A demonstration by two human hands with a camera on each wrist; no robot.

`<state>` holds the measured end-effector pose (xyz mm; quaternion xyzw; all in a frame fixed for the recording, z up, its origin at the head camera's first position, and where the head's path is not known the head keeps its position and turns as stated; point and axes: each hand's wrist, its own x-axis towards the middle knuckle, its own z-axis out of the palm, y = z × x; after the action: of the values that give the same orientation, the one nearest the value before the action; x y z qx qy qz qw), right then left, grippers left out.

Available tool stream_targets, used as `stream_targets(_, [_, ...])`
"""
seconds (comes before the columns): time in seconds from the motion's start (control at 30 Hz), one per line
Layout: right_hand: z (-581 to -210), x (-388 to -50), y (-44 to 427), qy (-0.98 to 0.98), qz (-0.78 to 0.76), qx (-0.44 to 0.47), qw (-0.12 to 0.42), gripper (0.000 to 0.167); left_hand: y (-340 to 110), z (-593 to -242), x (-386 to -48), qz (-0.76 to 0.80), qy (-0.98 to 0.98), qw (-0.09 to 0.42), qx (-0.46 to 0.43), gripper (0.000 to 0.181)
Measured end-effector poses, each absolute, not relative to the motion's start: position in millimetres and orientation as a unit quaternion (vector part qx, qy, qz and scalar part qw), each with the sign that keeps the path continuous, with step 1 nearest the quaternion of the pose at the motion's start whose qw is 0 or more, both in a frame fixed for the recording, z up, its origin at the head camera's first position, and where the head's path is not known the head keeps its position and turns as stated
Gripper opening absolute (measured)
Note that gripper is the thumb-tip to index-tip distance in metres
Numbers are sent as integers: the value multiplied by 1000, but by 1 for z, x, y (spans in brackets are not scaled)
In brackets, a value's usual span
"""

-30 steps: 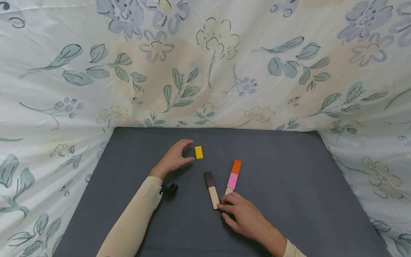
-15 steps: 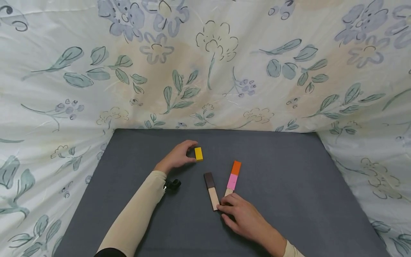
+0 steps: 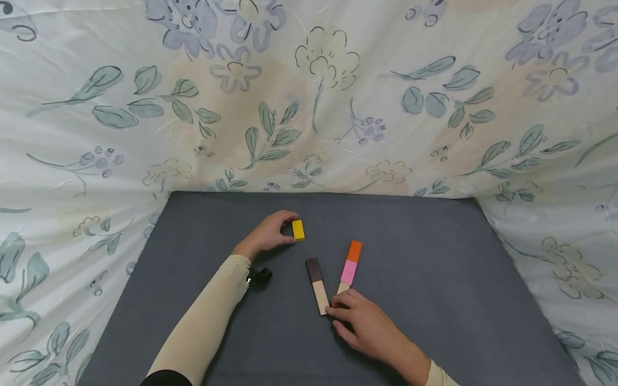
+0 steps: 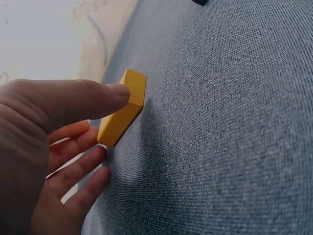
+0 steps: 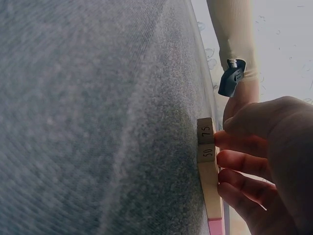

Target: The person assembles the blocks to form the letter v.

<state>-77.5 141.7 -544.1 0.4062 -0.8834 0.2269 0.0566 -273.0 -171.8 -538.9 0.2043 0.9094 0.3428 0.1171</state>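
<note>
In the head view my left hand (image 3: 267, 233) is at a small yellow block (image 3: 298, 230) lying on the dark cloth. The left wrist view has my thumb against one side of that yellow block (image 4: 122, 110), with fingertips at its far end. Nearer the front, my right hand (image 3: 367, 324) rests by two rows of blocks. One row is a dark brown block (image 3: 314, 270) joined to a pale wooden block (image 3: 320, 297). The other has an orange block (image 3: 354, 250), a pink block (image 3: 348, 272) and a pale block (image 3: 343, 288), partly covered by fingers. My right fingertips touch wooden blocks (image 5: 209, 186) marked 75 and 50.
A dark grey cloth (image 3: 434, 279) covers the table. Flowered white fabric (image 3: 338, 107) hangs behind it and along both sides. A black device (image 3: 259, 277) sits at my left wrist.
My left hand has moved slightly right and its thumb and fingers have come round the yellow block. The right hand and the rows of blocks stay in place.
</note>
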Motion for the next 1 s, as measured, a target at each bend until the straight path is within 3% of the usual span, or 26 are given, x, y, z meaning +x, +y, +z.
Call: stream_targets(1.0, [-545,-75,141,-883,234,403,60,28,-161,-546,-271,344,914,83,200,62])
